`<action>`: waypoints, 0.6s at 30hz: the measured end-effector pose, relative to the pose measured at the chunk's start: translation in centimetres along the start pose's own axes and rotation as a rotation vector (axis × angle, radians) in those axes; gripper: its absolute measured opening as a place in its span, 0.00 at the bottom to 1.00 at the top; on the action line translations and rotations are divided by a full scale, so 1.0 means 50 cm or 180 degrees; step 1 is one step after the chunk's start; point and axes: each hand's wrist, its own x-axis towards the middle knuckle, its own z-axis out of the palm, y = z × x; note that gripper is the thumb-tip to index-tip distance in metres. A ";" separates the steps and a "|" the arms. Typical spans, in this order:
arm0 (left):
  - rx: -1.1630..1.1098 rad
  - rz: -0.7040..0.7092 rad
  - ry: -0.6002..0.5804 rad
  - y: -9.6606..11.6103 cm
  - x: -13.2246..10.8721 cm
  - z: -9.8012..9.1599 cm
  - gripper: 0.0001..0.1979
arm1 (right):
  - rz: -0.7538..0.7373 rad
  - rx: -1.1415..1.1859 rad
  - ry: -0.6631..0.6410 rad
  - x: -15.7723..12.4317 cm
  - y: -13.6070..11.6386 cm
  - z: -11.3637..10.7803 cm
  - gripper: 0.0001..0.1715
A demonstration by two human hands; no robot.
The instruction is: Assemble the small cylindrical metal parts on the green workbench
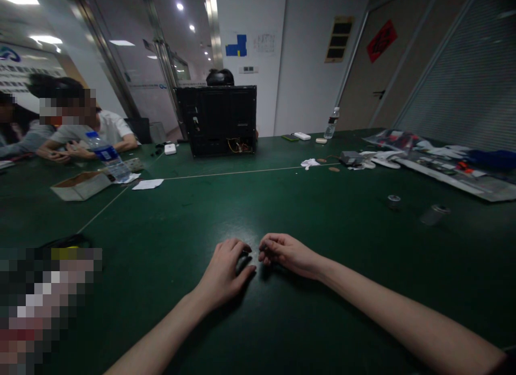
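Observation:
My left hand (229,270) rests low over the green table (226,203), its thumb and fingers apart in a loose curve with nothing visible between them. Just to its right is my right hand (284,251), fingers curled in and thumb pressed against them. Whatever it may pinch is hidden or too small to name. A narrow gap separates the fingertips of both hands. Dark smudges show on some fingertips. Farther right stand a small grey cylinder (394,202) and a larger metallic cylinder (435,214), both away from the hands.
Across the table stands a black monitor-like casing (217,119) with exposed wires. To the left are a water bottle (108,157), an open box (80,186) and a seated person (115,130). Another bottle (331,123) stands at the back. A cluttered board (455,176) lies at right.

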 end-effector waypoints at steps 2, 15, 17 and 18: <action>0.0007 0.0007 -0.0004 0.001 0.001 -0.001 0.10 | -0.0021 -0.0013 -0.0017 0.000 0.003 -0.002 0.18; -0.0004 0.0030 -0.0039 0.003 0.000 -0.003 0.09 | -0.0146 -0.0219 -0.0090 0.000 0.006 -0.009 0.15; 0.0001 0.0018 -0.0051 0.004 0.000 -0.005 0.09 | -0.0142 -0.0229 -0.0124 0.000 0.005 -0.009 0.14; -0.0003 0.0015 -0.0059 0.005 0.001 -0.005 0.09 | -0.0146 -0.0229 -0.0141 -0.001 0.004 -0.009 0.14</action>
